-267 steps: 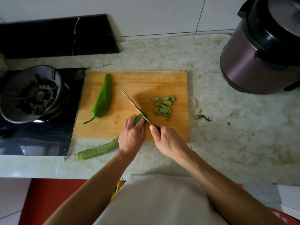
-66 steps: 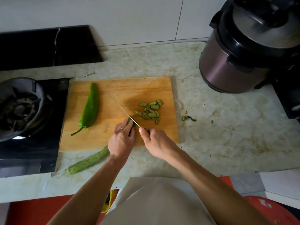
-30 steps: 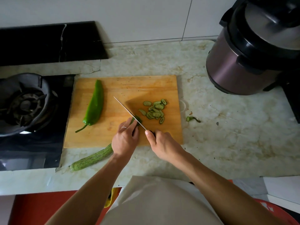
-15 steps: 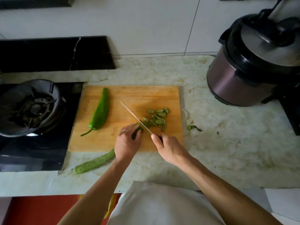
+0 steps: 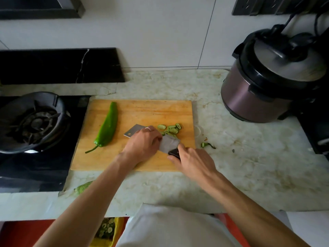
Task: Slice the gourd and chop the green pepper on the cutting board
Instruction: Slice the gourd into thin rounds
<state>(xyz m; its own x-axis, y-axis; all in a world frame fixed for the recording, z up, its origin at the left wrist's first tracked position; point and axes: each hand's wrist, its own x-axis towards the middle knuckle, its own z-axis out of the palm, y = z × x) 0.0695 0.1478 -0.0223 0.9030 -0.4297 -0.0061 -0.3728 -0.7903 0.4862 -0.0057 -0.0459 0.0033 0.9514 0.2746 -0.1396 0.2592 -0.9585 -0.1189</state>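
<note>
The gourd (image 5: 83,188) shows only as a pale green end on the marble counter (image 5: 249,166) below the near-left corner of the cutting board (image 5: 138,111); the left forearm hides the rest of it. A small heap of gourd slices (image 5: 170,129) lies on the right half of the board. The green pepper (image 5: 107,128) lies whole on the left part of the board, stem toward the near edge.

The cleaver (image 5: 169,144) is laid with its flat side facing up over the board. The right hand (image 5: 194,160) grips its dark handle, fingers wrapped around it. The left hand (image 5: 143,144) lies over the middle of the blade with a ring on 1 finger; its fingertips are at the blade's face beside the slices, and I cannot tell whether they pinch anything.

A gas burner (image 5: 33,122) sits left of the board, a pressure cooker (image 5: 270,82) at the back right, and a gourd scrap (image 5: 206,144) lies on the counter just right of the board.
</note>
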